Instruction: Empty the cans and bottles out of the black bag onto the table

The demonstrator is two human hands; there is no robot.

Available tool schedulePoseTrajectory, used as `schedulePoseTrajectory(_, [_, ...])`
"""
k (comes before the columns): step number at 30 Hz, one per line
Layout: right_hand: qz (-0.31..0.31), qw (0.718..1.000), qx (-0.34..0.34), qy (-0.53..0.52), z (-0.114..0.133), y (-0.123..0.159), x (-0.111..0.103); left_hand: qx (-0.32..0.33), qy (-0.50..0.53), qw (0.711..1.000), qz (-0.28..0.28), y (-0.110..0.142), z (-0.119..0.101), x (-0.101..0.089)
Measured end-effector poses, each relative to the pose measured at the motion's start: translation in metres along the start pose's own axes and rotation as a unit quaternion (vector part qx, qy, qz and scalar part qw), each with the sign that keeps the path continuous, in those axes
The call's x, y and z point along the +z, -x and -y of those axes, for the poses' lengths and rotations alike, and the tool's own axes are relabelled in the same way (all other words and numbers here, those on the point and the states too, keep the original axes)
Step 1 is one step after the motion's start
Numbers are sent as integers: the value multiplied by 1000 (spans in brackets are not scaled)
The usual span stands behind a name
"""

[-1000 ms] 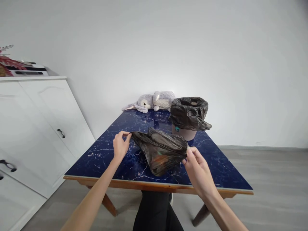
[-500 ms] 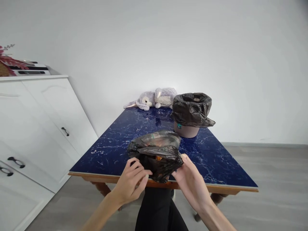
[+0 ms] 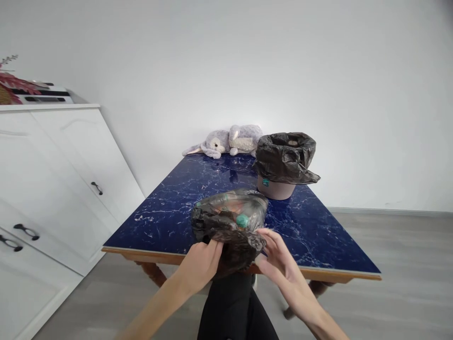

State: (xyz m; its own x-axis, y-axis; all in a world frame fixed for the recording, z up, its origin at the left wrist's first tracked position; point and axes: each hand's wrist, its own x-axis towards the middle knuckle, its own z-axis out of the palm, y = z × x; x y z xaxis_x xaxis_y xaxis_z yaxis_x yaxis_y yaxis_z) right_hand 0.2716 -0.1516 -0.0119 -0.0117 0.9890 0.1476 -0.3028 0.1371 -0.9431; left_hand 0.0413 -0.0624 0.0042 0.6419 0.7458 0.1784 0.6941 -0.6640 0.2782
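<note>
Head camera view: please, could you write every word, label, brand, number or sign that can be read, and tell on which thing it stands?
No text can be read with certainty.
Teal mark on the bin: too small and blurred to read.
Dark plastic bag at the hands: colours show through, but no letters can be made out.
White device on the cabinet: no readable letters.
</note>
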Motion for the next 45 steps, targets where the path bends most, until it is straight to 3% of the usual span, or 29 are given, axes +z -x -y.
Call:
schedulePoseTrajectory(3, [26,1000,-4,-8,-10,2,7,7,-51,998,-46,-2,-3,-5])
schedulePoseTrajectory(6, [40,999,-14,-18,-18,2,19,69,-56,990,-108,-2,-7,-17])
schedulePoseTrajectory(9, [51,998,-35,-28,-26,0,31,94,-49,989,-106,-3,-3,-29])
schedulePoseTrajectory(14, [59,997,-45,-36,-43,-14,50,-27,-41,997,-58,-12,11,-38])
schedulePoseTrajectory(18, [31,994,-67,79,-43,-21,48,-51,-30,998,-30,-22,18,-28])
schedulePoseTrajectory(23, [36,969,-107,218,-30,-26,26,-113,15,990,-80,-25,22,-26])
schedulePoseTrajectory(29, [8,973,-113,201,-37,-39,13,-199,116,956,-181,5,31,-74])
schedulePoseTrajectory(32, [-2,974,-113,198,-44,-42,12,-239,148,926,-254,18,50,-95])
schedulePoseTrajectory(35, [-5,976,-109,190,-47,-42,12,-269,139,913,-274,17,85,-112])
schedulePoseTrajectory(41, [-3,987,-83,135,-42,-43,11,-345,15,916,-202,-18,166,-134])
schedulePoseTrajectory(45, [-4,990,-67,124,-37,-43,5,-381,-24,907,-177,-42,199,-136])
